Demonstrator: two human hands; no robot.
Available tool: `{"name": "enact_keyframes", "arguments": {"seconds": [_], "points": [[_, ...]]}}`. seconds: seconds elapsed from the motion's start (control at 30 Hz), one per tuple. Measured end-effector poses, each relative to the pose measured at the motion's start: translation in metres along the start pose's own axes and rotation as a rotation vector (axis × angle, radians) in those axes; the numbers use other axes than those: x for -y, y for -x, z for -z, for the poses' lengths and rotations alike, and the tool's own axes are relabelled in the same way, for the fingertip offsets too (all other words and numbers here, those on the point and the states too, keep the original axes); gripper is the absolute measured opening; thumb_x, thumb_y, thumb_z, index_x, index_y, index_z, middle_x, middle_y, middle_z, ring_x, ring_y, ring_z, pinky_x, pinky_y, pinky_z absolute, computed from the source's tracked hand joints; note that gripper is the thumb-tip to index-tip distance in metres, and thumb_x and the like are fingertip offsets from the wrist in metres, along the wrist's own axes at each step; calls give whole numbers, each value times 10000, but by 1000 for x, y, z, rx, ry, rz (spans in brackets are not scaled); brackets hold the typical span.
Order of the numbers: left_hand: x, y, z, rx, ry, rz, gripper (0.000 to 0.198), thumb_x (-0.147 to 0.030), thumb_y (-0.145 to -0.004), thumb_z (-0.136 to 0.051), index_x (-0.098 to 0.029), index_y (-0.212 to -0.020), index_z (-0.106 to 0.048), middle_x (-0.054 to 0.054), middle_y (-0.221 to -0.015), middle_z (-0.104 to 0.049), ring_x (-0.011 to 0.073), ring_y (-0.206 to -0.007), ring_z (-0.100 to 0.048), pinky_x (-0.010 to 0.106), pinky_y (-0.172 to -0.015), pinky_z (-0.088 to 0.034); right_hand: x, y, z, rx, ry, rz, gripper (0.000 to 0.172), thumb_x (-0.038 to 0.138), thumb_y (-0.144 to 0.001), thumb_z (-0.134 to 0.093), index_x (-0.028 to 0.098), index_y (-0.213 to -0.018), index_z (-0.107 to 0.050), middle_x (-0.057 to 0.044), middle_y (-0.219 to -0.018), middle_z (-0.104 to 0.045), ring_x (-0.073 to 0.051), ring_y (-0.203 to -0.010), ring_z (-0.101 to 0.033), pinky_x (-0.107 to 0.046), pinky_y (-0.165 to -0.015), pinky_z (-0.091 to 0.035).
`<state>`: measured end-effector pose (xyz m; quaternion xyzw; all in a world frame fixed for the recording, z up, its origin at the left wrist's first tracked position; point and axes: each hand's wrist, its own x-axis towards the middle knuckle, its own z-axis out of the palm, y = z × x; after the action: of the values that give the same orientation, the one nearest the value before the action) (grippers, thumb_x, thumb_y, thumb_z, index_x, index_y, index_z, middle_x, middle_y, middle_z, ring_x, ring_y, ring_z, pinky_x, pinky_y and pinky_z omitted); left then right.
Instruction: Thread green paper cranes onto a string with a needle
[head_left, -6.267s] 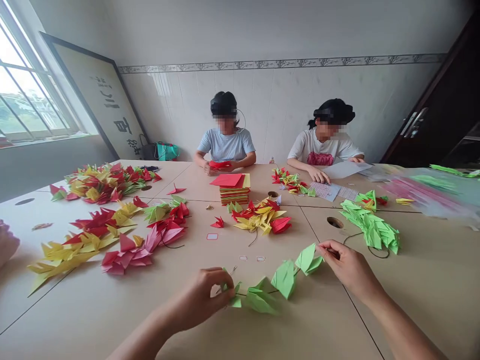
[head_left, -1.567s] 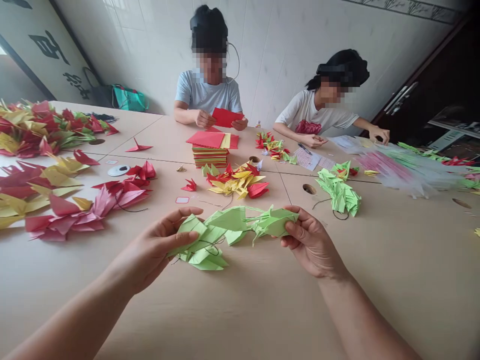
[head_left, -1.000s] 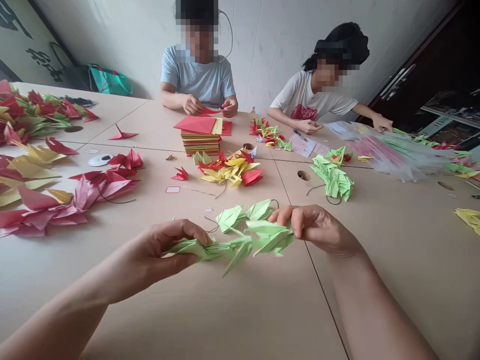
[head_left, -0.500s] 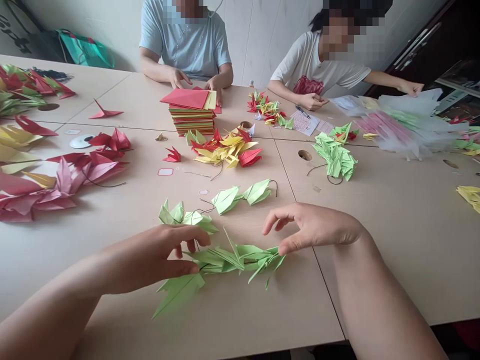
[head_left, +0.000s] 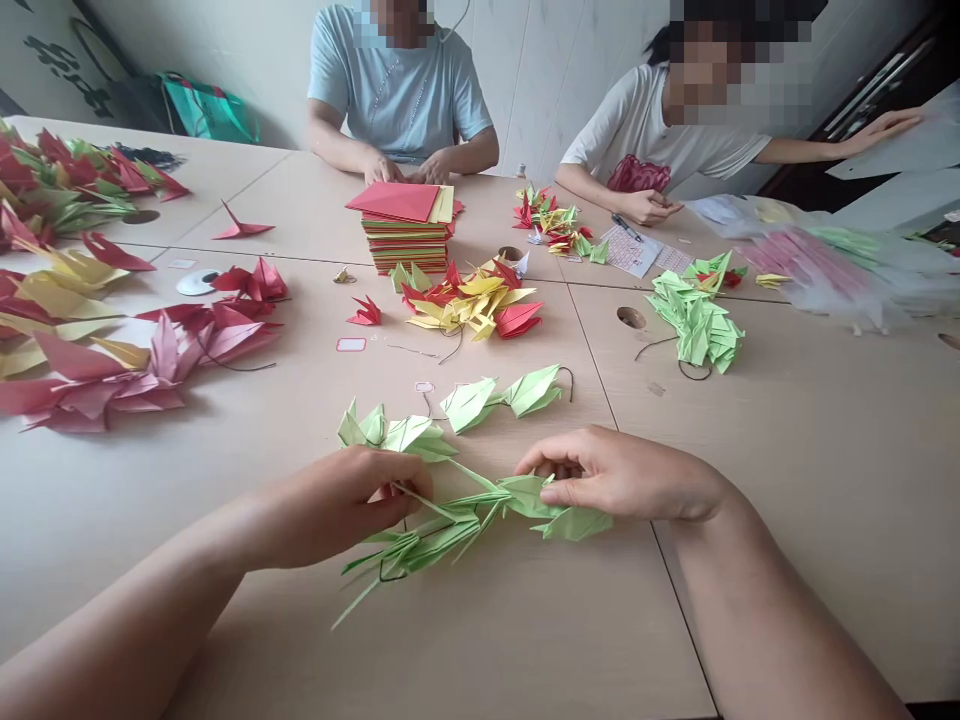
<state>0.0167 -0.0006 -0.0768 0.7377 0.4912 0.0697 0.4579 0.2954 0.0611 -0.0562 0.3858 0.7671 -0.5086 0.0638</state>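
A string of light green paper cranes (head_left: 465, 515) lies on the beige table (head_left: 825, 430) in front of me. My left hand (head_left: 352, 500) pinches its left end, fingers closed on the folded paper. My right hand (head_left: 615, 475) grips the right end, thumb and fingers closed on a crane. More green cranes on the same thread (head_left: 450, 410) trail away behind my hands.
Two people sit across the table. A stack of coloured paper sheets (head_left: 405, 225) stands before one of them. Red, pink and yellow crane strings (head_left: 112, 340) cover the left side. A mixed crane pile (head_left: 472, 300) and a green crane bundle (head_left: 697, 320) lie in the middle.
The green string went from stretched out, to lifted and bunched, to laid down on the table. In the last half second my right hand closed on its right end.
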Motion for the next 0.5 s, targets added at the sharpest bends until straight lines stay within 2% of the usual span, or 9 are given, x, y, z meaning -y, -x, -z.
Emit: {"name": "enact_keyframes", "arguments": {"seconds": [0.17, 0.23, 0.33, 0.4, 0.5], "points": [[6, 7, 15, -6, -32, 22, 161, -246, -858, -534, -272, -848, -693, -21, -774, -695, 151, -680, -607, 218, -603, -426, -10, 2, 2, -5, 12, -11, 284, 289, -844, -594, 209, -1099, -692, -23, -865, -691, -170, -760, -603, -257, -646, -442], [8, 11, 25, -109, -10, 61, 117, -273, -838, -558, -247, -799, -665, -15, -721, -659, 143, -635, -572, 218, -571, -418, -14, 1, 4, 9, -10, -9, 272, 285, -846, -591, 223, -1091, -690, -25, -919, -703, -185, -816, -625, -260, -676, -454], [10, 17, 38, -352, -1, 154, 137, -361, -802, -612, -226, -806, -636, -7, -701, -595, 135, -592, -507, 233, -544, -402, -18, 0, 5, 38, -35, -21, 260, 274, -854, -579, 244, -1090, -684, -19, -981, -708, -197, -877, -640, -259, -712, -468], [12, 18, 40, -453, -65, 176, 264, -422, -768, -662, -237, -957, -650, 18, -846, -616, 157, -675, -535, 272, -626, -443, -20, -1, 5, 43, -29, -38, 254, 270, -863, -564, 255, -1086, -683, -13, -984, -709, -200, -890, -642, -261, -730, -474], [19, 14, 33, -465, -184, 98, 531, -438, -735, -719, -279, -1223, -583, 75, -1239, -569, 259, -1017, -551, 381, -876, -442, -22, -2, 3, 34, -13, -51, 265, 268, -874, -545, 275, -1103, -678, -4, -1003, -713, -204, -912, -648, -268, -754, -481]]}}
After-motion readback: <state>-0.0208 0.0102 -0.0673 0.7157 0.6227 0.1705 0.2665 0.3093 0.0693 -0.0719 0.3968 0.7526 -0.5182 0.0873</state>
